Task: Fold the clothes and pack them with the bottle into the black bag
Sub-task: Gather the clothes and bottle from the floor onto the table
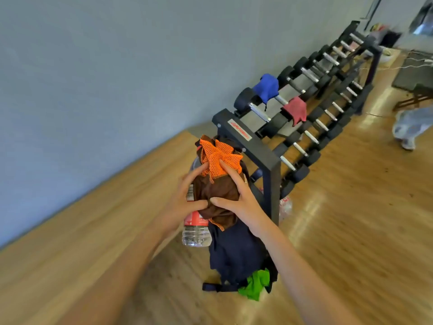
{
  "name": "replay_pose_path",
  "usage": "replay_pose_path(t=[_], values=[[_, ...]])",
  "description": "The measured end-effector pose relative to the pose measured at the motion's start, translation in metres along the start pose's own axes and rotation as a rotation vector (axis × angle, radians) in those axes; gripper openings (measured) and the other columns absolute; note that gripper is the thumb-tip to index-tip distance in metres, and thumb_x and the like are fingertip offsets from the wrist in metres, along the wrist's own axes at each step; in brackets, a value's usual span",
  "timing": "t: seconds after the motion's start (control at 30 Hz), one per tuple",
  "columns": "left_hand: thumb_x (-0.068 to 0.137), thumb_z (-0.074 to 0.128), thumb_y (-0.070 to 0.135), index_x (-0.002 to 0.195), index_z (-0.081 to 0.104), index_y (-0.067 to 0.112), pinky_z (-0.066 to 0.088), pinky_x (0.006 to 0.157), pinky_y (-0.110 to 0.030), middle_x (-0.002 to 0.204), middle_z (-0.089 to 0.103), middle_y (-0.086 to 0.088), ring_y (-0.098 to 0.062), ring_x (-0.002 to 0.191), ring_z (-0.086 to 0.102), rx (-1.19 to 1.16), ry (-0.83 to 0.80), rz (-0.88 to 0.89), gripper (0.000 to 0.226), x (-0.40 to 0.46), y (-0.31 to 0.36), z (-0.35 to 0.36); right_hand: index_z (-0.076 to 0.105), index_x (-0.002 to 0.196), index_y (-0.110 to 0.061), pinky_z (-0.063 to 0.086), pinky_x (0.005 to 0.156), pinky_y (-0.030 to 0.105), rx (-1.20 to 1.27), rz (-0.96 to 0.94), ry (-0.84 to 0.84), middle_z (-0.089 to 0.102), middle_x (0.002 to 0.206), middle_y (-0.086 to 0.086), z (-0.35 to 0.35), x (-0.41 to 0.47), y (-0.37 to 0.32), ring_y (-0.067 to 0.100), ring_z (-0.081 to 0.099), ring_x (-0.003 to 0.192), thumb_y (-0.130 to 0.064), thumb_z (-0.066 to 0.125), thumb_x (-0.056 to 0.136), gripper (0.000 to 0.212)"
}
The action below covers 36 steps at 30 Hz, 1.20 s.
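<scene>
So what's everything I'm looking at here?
Bottle: one, clear with red label, in the left hand, partly behind the garment.
Garment: one, brown with orange mesh, bunched between both hands.
Bag: one, dark, on the floor below the hands.
Green cloth: one, at the bag's near end.
Dumbbell rack: one, black, along the wall, rows of dumbbells.
Blue cloth: one, draped over a top-row dumbbell.
Red cloth: one, draped on the rack, right of the blue.
Second bottle: one, clear, on the floor by the rack's post.
Floor: wood.
Another person: one, far right, only partly visible.
Left hand: holds bottle and garment.
Right hand: grips the garment.
</scene>
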<state>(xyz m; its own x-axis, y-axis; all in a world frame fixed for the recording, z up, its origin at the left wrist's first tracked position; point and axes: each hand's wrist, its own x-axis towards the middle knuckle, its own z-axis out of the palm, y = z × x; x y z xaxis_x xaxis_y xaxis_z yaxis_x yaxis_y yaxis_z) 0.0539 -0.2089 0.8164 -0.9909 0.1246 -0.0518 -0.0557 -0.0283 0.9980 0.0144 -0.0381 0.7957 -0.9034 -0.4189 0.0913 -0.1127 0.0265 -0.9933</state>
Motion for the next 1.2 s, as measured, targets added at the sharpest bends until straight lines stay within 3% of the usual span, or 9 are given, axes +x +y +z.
replay_pose_path(t=[0.13,0.3,0.4,0.57,0.73,0.93,1.13,1.2], values=[[0.074,0.068,0.006,0.134,0.044,0.046,0.053,0.089,-0.047,0.143,0.036,-0.006,-0.026,0.127,0.048,-0.018,0.1,0.016,0.076,-0.007,0.024,-0.063,0.035,0.138,-0.05,0.044,0.103,0.045,-0.034,-0.034,-0.141,0.028,0.148,-0.001,0.049,0.052,-0.028,0.017,0.037,0.133,-0.043,0.077,0.07,0.08],[0.074,0.068,0.004,0.136,0.044,0.042,0.053,0.089,-0.048,0.142,0.038,-0.006,-0.023,0.125,0.051,-0.068,0.281,0.031,0.077,-0.018,0.032,-0.137,0.037,0.14,-0.043,0.046,0.1,0.028,-0.004,-0.031,-0.312,0.032,0.145,-0.003,0.116,0.115,-0.036,0.005,0.041,0.128,-0.019,0.076,0.079,0.077],[0.067,0.073,0.016,0.135,0.042,0.046,0.051,0.09,-0.051,0.141,0.036,-0.012,-0.026,0.124,0.05,-0.063,0.368,0.0,0.081,-0.018,0.027,-0.188,0.037,0.14,-0.044,0.046,0.102,0.039,0.009,-0.012,-0.406,0.033,0.146,-0.004,0.16,0.154,-0.032,0.01,0.042,0.13,-0.02,0.076,0.078,0.077],[0.083,0.06,-0.011,0.143,0.024,0.048,0.054,0.086,-0.046,0.146,0.035,0.002,-0.022,0.121,0.055,-0.141,0.418,0.009,0.092,-0.01,0.015,-0.248,0.038,0.14,-0.042,0.045,0.103,0.039,0.007,0.027,-0.469,0.037,0.144,-0.004,0.216,0.204,-0.016,0.009,0.044,0.128,-0.017,0.077,0.078,0.077],[0.083,0.056,-0.014,0.144,0.006,0.051,0.057,0.074,-0.038,0.142,0.039,0.0,-0.017,0.107,0.064,-0.256,0.52,-0.119,0.102,0.002,-0.012,-0.287,0.039,0.135,-0.05,0.046,0.101,0.045,-0.019,0.112,-0.539,0.037,0.144,0.0,0.248,0.241,0.013,0.017,0.046,0.127,-0.021,0.077,0.076,0.077],[0.076,0.065,-0.009,0.146,0.01,0.043,0.058,0.075,-0.038,0.122,0.048,0.012,-0.012,0.096,0.068,-0.389,0.63,-0.23,0.103,0.023,-0.046,-0.31,0.041,0.133,-0.051,0.045,0.102,0.045,-0.069,0.2,-0.609,0.037,0.143,0.0,0.263,0.277,0.051,0.018,0.045,0.127,-0.021,0.077,0.074,0.076],[0.071,0.07,0.007,0.145,0.02,0.04,0.055,0.084,-0.045,0.126,0.056,0.001,-0.021,0.107,0.064,-0.528,0.767,-0.287,0.095,0.045,-0.083,-0.317,0.039,0.134,-0.05,0.043,0.104,0.041,-0.186,0.186,-0.699,0.037,0.141,-0.002,0.266,0.306,0.09,0.014,0.041,0.128,-0.012,0.073,0.076,0.077],[0.07,0.072,0.006,0.145,0.024,0.037,0.055,0.084,-0.045,0.125,0.058,-0.002,-0.023,0.108,0.064,-0.529,0.823,-0.301,0.094,0.051,-0.098,-0.315,0.035,0.133,-0.056,0.04,0.107,0.044,-0.286,0.173,-0.723,0.034,0.142,-0.001,0.264,0.311,0.104,0.018,0.037,0.129,-0.022,0.073,0.074,0.078]])
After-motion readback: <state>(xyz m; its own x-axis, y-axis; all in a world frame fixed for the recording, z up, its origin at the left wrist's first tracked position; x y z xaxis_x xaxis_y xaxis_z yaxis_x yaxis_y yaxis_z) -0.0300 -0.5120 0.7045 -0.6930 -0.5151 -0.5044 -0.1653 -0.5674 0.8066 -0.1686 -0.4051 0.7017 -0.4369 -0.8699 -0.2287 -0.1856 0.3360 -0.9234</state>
